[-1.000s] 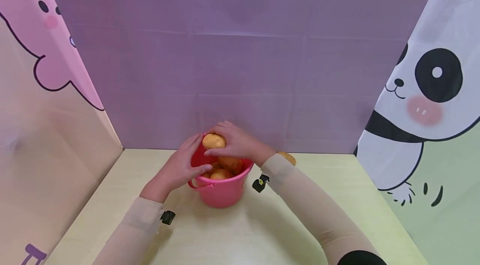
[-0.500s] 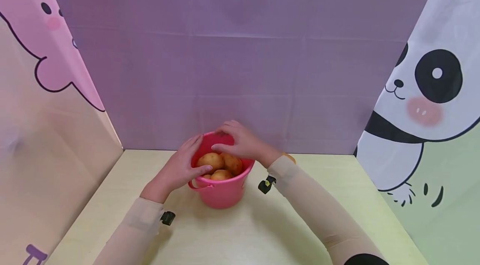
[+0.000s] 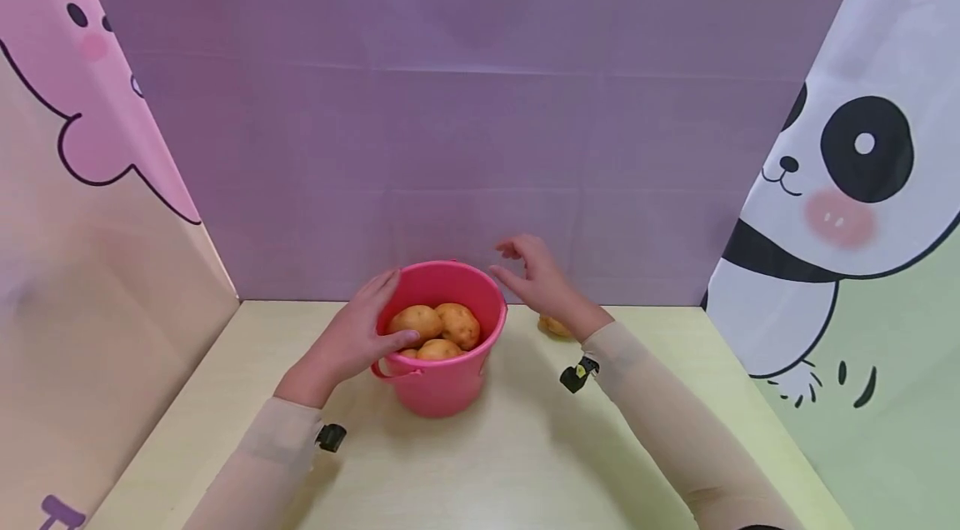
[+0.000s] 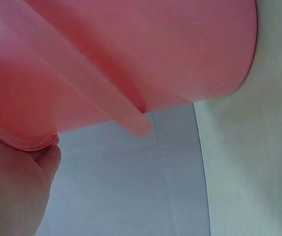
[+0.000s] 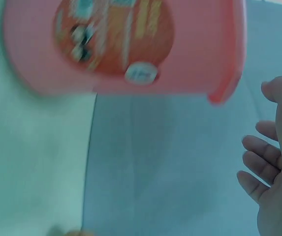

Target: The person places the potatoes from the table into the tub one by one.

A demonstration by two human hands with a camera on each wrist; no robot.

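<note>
A pink bucket (image 3: 441, 392) stands upright at the back of the table with several potatoes (image 3: 457, 325) inside. My left hand (image 3: 337, 351) grips its left rim, the thumb over the inner side. In the left wrist view that hand (image 4: 13, 182) meets the rim, and the bucket's handle hangs down its side. To the right of the bucket, my right hand (image 3: 546, 284) hovers in the air with loosely bent fingers, holding nothing. Another potato (image 3: 553, 325) lies on the table behind the right wrist, partly hidden by it. Its edge barely shows in the right wrist view.
A pale wooden table (image 3: 465, 480) carries the bucket. Close behind it rises a purple backdrop (image 3: 480, 138). Printed cloth walls flank both sides, one with a panda (image 3: 870, 147). The bucket bears a round orange label (image 5: 113, 37).
My right hand let go of a potato inside the bucket, then moved out to the right. The left hand stayed on the rim. More of the potato on the table now shows.
</note>
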